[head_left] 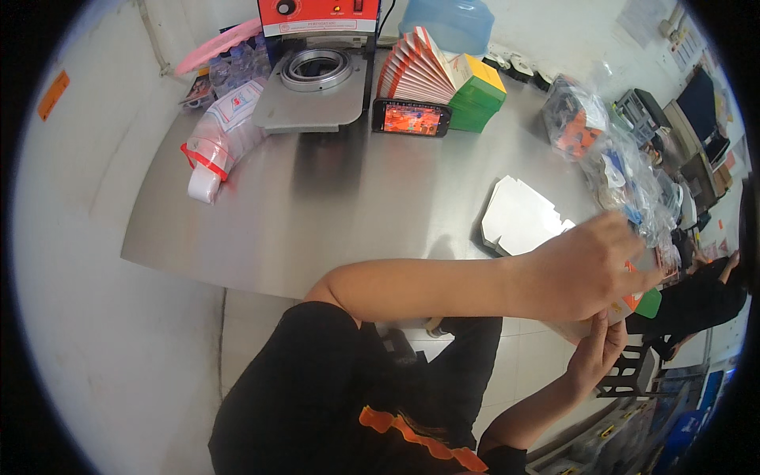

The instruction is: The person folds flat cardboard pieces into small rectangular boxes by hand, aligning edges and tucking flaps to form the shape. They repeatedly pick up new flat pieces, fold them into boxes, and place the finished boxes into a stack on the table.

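Note:
My left forearm reaches across to the right, and my left hand is closed with curled fingers over a small printed paper carton. The carton shows orange and pale faces and a green flap; the hands hide much of it. Just below, my right hand pinches the carton's lower edge between thumb and fingers. Both hands are beyond the right part of the steel table's front edge. Nearest to my left hand on the table lies a stack of flat white carton blanks, with notched edges.
On the steel table stand a sealing machine, a bagged roll, a phone leaning against fanned orange-white cartons, and green-yellow cartons. Clear plastic bags crowd the right. A person in black is beyond a stool.

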A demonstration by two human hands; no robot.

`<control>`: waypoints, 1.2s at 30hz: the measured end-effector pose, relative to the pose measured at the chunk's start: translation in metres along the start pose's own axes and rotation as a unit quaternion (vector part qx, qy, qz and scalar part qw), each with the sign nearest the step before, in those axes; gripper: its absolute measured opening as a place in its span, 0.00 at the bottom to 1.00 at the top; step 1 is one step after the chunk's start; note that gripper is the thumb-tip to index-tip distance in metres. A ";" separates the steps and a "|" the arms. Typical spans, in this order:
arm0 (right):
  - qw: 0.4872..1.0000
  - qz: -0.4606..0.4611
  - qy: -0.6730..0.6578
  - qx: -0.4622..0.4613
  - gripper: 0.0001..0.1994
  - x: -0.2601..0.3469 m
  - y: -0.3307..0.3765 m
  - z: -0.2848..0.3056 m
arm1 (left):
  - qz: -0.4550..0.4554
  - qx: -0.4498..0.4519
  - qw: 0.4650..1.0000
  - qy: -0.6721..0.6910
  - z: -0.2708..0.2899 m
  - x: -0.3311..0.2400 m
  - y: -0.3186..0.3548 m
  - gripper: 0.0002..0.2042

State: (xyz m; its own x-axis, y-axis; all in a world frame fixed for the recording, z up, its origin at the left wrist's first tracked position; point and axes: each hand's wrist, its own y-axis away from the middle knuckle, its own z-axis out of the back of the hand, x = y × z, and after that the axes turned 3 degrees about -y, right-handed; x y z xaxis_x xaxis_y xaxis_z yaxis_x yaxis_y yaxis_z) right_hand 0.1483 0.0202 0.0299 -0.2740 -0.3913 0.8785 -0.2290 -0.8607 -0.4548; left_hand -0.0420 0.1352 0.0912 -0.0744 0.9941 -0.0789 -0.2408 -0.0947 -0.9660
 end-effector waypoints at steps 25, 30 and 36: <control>0.996 0.061 0.028 -0.065 0.05 0.023 -0.005 -0.028 | 0.069 0.117 0.990 0.033 -0.004 -0.011 0.012 0.09; 0.984 -0.003 -0.177 -0.003 0.14 0.039 -0.007 -0.033 | 0.027 0.072 0.991 0.113 0.001 -0.015 0.006 0.11; 0.982 0.044 -0.180 -0.034 0.21 0.021 -0.006 -0.027 | 0.046 0.093 0.994 0.041 -0.016 -0.015 0.014 0.20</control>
State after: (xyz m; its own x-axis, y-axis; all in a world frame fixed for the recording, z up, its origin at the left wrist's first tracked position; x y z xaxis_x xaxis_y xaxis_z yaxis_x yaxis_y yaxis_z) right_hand 0.1183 0.0257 0.0471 0.0486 -0.5641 0.8242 -0.2849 -0.7988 -0.5299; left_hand -0.0290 0.1198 0.0750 -0.0277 0.9812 -0.1913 -0.4113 -0.1855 -0.8924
